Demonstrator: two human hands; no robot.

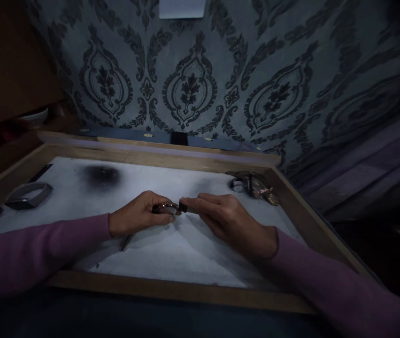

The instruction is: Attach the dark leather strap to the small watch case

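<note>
Over the middle of a shallow wooden tray [172,292] lined with white paper, my left hand [140,213] is closed on a shiny gold-toned wristwatch [168,205]. The fingers hide part of the watch. My right hand [226,213] pinches a small dark rectangular piece [182,206] against the watch's right end. Whether this piece is part of the strap or separate, I cannot tell. Beneath my left wrist a thin dark strip [126,242] lies on the paper.
Several watches [252,185] lie bunched in the tray's far right corner. A grey angular band-like frame [29,195] sits at the left. A dark smudge [102,175] marks the paper towards the back. Behind the tray stands a patterned wall [190,94].
</note>
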